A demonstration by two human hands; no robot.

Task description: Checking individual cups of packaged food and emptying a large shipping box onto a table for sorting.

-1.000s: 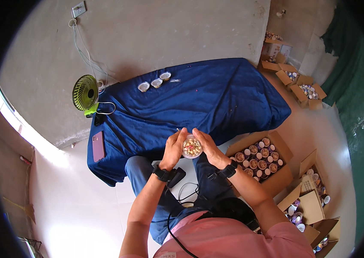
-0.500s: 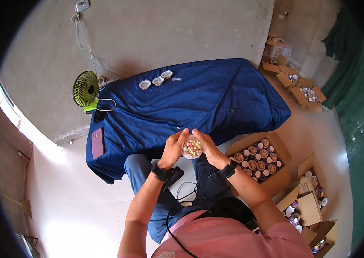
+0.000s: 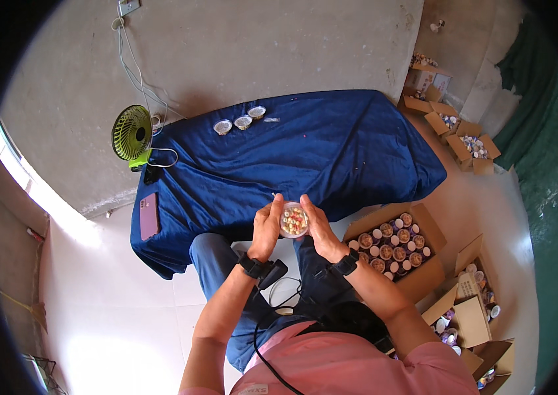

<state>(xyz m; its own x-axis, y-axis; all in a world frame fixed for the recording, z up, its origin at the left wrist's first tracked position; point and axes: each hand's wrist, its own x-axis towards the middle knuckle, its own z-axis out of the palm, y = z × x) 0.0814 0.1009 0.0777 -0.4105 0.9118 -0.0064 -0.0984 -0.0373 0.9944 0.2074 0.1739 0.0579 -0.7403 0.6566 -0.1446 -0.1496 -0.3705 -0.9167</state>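
Between my two hands is a small round clear plastic cup (image 3: 294,221) with cream, green and red bits showing through its top. My left hand (image 3: 267,227) grips its left side, the thumb along the rim. On the opposite side, my right hand (image 3: 320,230) closes on it with the thumb up. The cup is held over my lap, just before the near edge of the table with its blue cloth (image 3: 259,155). Its underside and most of my fingers are hidden. Three lidded cups (image 3: 242,122) stand in a row at the table's far side, beside a small clear packet (image 3: 271,120).
At the table's left are a green fan (image 3: 131,135) with its cable and a purple phone (image 3: 150,216). An open carton (image 3: 427,227) packed with cups stands on the floor to my right. More open cartons (image 3: 473,316) lie beyond it, others (image 3: 473,148) at the far right.
The cup still sits between both hands, slightly tilted differently, and its contents have shifted. My right thumb has moved a little right, away from the left one.
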